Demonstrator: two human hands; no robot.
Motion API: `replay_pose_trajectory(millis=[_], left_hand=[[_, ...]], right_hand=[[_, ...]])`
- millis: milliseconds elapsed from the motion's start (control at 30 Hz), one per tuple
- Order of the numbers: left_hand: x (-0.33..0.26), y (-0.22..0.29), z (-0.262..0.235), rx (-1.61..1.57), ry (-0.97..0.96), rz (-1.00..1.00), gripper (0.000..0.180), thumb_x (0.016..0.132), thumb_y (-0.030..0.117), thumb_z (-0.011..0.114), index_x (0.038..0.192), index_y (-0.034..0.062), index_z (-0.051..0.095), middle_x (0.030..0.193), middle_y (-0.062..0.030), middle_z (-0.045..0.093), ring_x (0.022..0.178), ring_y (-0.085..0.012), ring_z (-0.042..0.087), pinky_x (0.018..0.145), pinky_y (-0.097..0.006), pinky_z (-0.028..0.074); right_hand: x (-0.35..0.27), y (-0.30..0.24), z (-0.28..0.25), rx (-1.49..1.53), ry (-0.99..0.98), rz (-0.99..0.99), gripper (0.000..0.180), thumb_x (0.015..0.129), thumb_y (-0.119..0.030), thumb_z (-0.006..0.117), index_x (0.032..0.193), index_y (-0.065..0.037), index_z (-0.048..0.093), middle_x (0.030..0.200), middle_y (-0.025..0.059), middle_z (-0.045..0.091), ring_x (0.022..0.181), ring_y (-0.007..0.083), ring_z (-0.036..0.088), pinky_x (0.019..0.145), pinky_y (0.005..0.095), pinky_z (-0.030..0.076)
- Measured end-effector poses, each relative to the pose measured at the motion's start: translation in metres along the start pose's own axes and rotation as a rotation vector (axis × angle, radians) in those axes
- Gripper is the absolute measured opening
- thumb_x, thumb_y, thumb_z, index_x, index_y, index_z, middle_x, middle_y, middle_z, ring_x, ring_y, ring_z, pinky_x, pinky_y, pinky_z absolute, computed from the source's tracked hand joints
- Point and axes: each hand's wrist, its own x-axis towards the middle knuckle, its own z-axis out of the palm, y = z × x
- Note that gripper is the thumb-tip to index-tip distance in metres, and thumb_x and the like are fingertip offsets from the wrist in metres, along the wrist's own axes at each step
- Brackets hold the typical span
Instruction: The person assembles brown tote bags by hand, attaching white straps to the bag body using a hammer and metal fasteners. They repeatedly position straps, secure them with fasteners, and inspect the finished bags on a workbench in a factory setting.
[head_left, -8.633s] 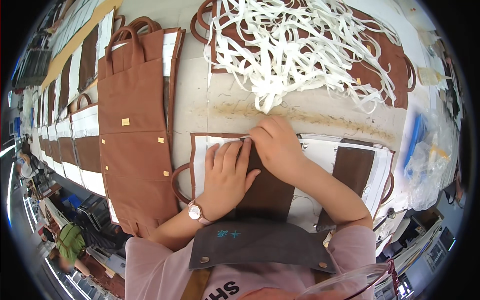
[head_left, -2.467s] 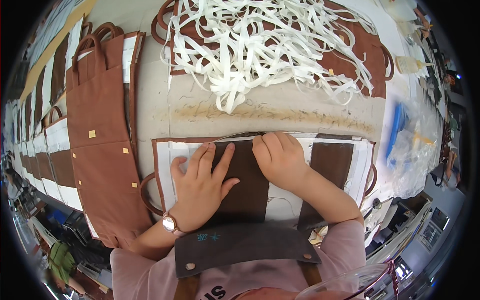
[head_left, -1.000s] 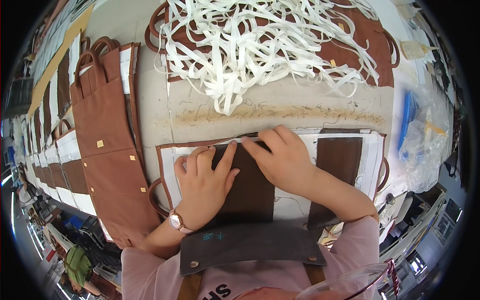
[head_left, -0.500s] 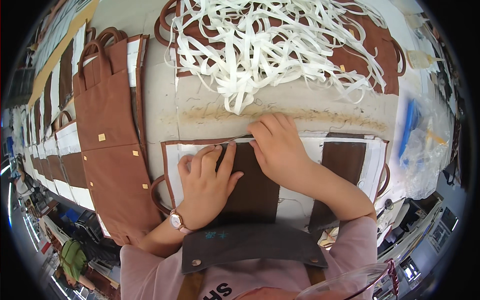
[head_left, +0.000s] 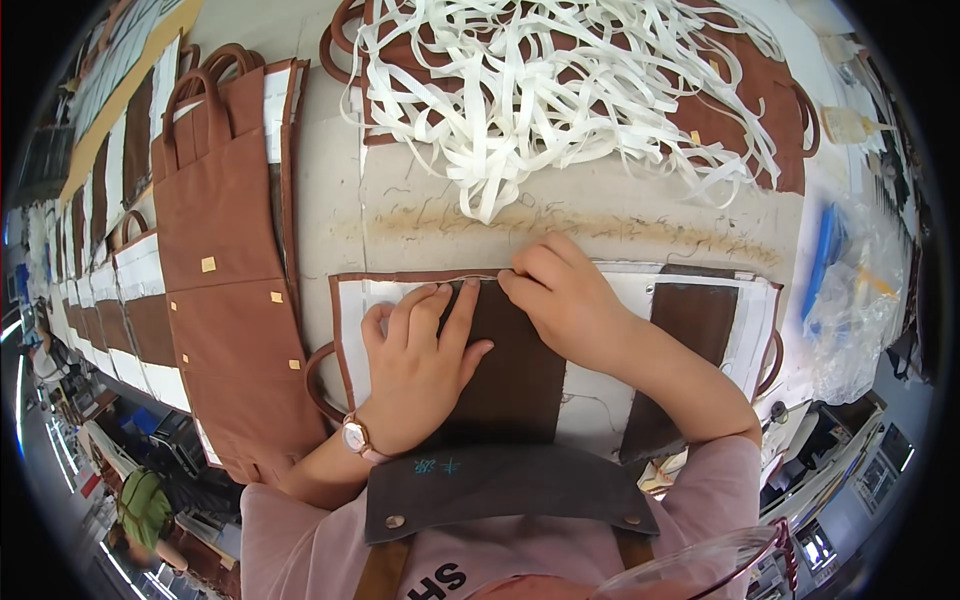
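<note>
A brown leather bag panel (head_left: 505, 365), with its dark brown and white lining up, lies flat in front of me. My left hand (head_left: 415, 350), a watch on its wrist, rests on the panel with fingers spread and tips near the far edge. Beside it, at the same edge, my right hand (head_left: 560, 305) is closed, thumb and fingertips pressed together. What it pinches is too small to make out. A thin pale strand or edging (head_left: 480, 278) runs along the rim between both hands' fingertips. A brown handle (head_left: 318, 385) sticks out from the panel's left side.
A heap of white tape strips (head_left: 540, 100) covers more brown bag pieces beyond the panel. Stacked brown bags with handles (head_left: 225, 240) lie to the left. At the right are a clear plastic bag (head_left: 850, 320) and a bottle (head_left: 850, 125). A person in green (head_left: 145, 510) is far left.
My right hand's fingers have drawn together into a tighter pinch, down at the panel's far edge. The left hand stays in place on the panel. The whole view has shifted slightly.
</note>
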Motion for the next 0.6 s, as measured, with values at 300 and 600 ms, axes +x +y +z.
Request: replay_pose_trajectory(millis=[300,600], left_hand=[[0.001,-0.002,-0.001,0.020,0.007,0.020,0.062,0.085,0.039,0.073,0.138,0.0113,0.058,0.126,-0.0091,0.053,0.121,-0.0244,0.050,0.095,-0.051,0.035],[-0.001,-0.003,0.000,-0.056,0.003,-0.014,0.064,0.084,0.036,0.074,0.137,0.0048,0.056,0.130,-0.0113,0.052,0.121,-0.0294,0.049,0.098,-0.049,0.034]], right_hand=[[0.010,-0.010,0.009,-0.020,0.161,0.101,0.026,0.072,-0.007,0.064,0.097,0.000,0.063,0.096,0.0094,0.056,0.095,0.0287,0.053,0.088,0.0396,0.046],[0.007,-0.003,0.006,-0.058,0.003,-0.096,0.027,0.071,-0.007,0.063,0.098,-0.001,0.066,0.096,0.0088,0.056,0.093,0.0276,0.052,0.083,0.0369,0.049]])
